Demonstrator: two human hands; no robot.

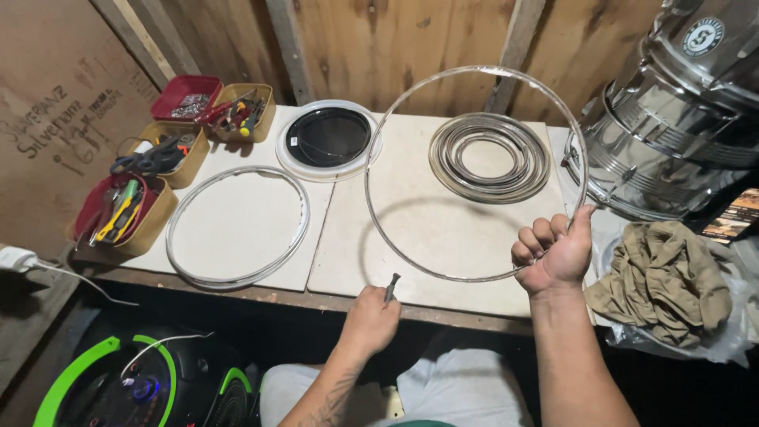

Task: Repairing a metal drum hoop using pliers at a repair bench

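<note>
Overhead, one hoop [411,103] — right hand [553,253]; left hand [370,320] — one tool [391,286].

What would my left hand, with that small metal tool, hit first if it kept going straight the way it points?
Probably the near arc of the large metal hoop that the right hand holds up. The left hand aims its small tool up and forward; depth is unclear, so it may pass beneath onto the tabletop.
</note>
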